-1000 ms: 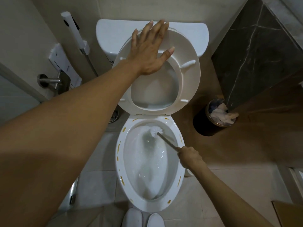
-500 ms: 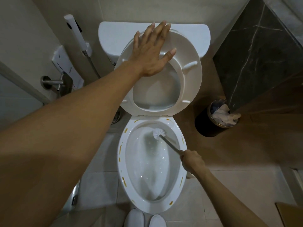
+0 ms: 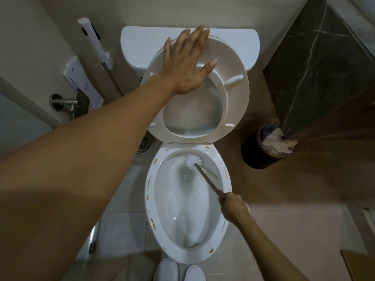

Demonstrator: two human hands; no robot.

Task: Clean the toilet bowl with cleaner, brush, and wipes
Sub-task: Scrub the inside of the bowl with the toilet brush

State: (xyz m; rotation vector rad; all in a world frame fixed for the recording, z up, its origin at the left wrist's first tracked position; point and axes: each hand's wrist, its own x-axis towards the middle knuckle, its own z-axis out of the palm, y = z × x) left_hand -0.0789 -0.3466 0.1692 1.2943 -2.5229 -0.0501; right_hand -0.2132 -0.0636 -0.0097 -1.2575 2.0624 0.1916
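Note:
The white toilet bowl (image 3: pixel 149 197) lies below me, with yellow-brown smears along its rim and foamy water inside. Its seat (image 3: pixel 235 94) is raised against the tank (image 3: pixel 140 45). My left hand (image 3: pixel 185 63) presses flat on the raised seat, fingers straight. My right hand (image 3: pixel 233 205) grips the handle of the toilet brush (image 3: pixel 193 160), whose white head touches the upper back wall of the bowl. No cleaner bottle or wipes are in view.
A black waste bin (image 3: pixel 253 157) with crumpled tissue stands on the floor to the right, beside a dark marble cabinet (image 3: pixel 316 67). A bidet sprayer (image 3: pixel 94 43) and a metal paper holder (image 3: pixel 67 102) hang on the left wall. My white slippers (image 3: pixel 176 270) are at the bowl's front.
The brush head has shifted slightly right along the back of the bowl. My left hand stays flat on the seat. The view has drifted a little.

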